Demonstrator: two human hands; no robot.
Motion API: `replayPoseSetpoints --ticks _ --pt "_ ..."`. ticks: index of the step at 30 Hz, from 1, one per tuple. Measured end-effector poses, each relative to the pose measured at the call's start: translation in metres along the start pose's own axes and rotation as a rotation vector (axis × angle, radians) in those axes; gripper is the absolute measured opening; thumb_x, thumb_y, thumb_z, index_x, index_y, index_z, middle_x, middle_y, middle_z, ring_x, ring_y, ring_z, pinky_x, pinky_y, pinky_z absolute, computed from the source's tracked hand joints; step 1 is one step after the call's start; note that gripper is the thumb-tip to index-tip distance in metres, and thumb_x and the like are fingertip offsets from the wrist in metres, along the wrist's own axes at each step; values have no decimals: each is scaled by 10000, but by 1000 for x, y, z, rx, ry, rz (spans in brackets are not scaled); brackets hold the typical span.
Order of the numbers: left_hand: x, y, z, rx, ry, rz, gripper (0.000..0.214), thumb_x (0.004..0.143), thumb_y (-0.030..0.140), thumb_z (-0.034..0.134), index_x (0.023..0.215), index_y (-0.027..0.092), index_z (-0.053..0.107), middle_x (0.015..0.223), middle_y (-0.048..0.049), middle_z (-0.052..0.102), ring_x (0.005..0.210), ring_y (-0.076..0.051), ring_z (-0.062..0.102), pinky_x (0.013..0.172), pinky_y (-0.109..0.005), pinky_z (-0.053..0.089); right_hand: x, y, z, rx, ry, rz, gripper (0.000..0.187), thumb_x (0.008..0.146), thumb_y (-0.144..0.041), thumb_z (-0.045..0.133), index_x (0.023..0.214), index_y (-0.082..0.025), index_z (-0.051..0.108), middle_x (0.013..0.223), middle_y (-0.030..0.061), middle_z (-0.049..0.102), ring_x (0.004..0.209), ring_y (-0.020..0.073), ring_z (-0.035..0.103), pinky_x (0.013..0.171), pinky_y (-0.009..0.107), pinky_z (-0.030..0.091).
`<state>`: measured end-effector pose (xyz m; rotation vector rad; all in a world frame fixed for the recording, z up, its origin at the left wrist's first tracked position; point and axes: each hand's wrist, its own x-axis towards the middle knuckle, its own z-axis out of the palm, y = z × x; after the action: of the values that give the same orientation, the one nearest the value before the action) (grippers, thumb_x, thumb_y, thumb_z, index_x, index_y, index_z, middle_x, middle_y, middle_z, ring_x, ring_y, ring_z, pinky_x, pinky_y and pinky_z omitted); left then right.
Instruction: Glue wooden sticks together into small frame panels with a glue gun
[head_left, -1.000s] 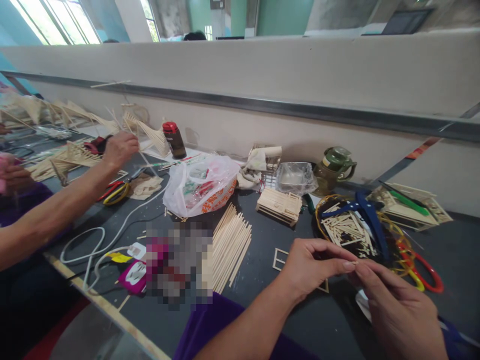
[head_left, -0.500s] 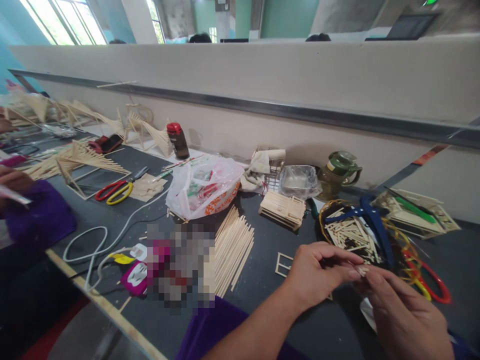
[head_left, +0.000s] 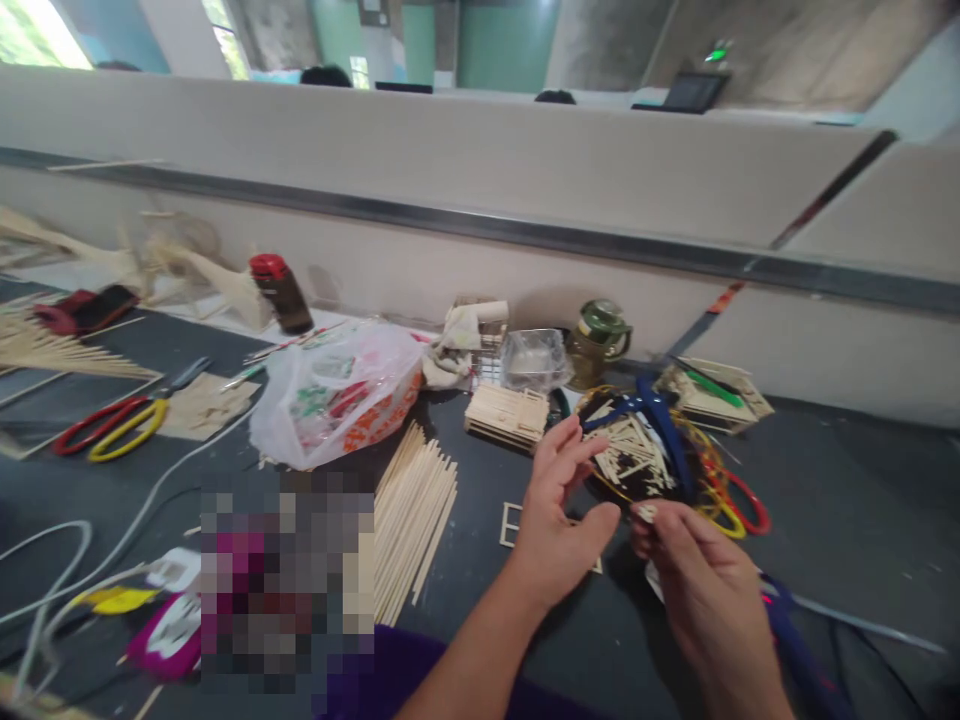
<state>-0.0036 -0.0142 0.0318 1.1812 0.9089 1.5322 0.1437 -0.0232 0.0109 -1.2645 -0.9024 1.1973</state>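
Note:
My right hand (head_left: 701, 575) pinches a few tiny pale wooden pieces (head_left: 646, 512) between thumb and fingertips; their exact shape is too small to tell. Just left of it, my left hand (head_left: 559, 515) is open with its fingers apart and nothing in it. Beneath that hand lies a small wooden frame (head_left: 508, 523), partly covered. Beyond both hands is a dark round container holding short cut wooden sticks (head_left: 628, 448). A blue-handled tool (head_left: 671, 440) rests across the container. Near my left forearm, a bundle of long wooden sticks (head_left: 416, 525) lies on the dark table.
Stacked wooden frames (head_left: 506, 418), a clear plastic box (head_left: 535, 360) and a green-lidded jug (head_left: 600, 340) stand toward the wall. Red-and-yellow scissors (head_left: 750, 505) lie right of the container. Left are a plastic bag (head_left: 337, 390), more scissors (head_left: 127, 420) and white cable (head_left: 139, 520). One patch is pixelated.
My left hand has come away from the small pieces and spread its fingers. My right hand keeps its pinch. The view has swung right, so the scene sits further left.

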Motion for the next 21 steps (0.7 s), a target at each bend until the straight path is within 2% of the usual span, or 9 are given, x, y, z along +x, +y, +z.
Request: replayPoseSetpoints --ticks 2,5,9,13,18,21 --pt "1 1 -1 63 -120 19 484 676 167 747 1137 281 651 1424 -60 415 1312 -253 376 1094 -415 306 -1 -3 4 7 -35 -32 228 700 -406 741 791 -198 723 735 32 650 630 135 541 568 230 449" --pt "1 1 0 137 -191 74 349 693 190 749 1027 282 710 1357 -57 502 1282 -255 417 1105 -440 287 -3 -6 9 28 -65 -47 229 702 -405 741 809 -203 726 753 30 652 673 147 548 611 242 446" --pt "1 0 1 196 -198 117 239 754 188 695 967 289 733 1250 -57 595 1239 -251 464 1077 -456 327 -5 -9 9 55 -119 -47 270 736 -449 699 781 -183 722 702 25 612 626 136 491 586 245 410" --pt "2 2 0 204 -202 79 183 793 220 658 946 276 741 1236 -67 603 1183 -243 513 1041 -437 371 -6 -14 10 31 -169 -72 307 776 -455 659 691 -161 679 629 5 527 601 119 417 562 235 366" --pt "2 4 1 233 -239 72 208 761 229 694 958 272 740 1210 -73 617 1136 -244 543 1013 -422 393 -6 -15 10 73 -182 -35 333 776 -479 651 675 -162 646 616 -13 498 559 102 386 506 222 329" --pt "1 3 3 253 -222 91 181 766 233 687 933 271 746 1181 -75 628 1109 -241 556 994 -419 410 -5 -13 9 58 -171 -38 347 761 -493 662 668 -159 646 590 -17 499 540 96 389 497 218 325"
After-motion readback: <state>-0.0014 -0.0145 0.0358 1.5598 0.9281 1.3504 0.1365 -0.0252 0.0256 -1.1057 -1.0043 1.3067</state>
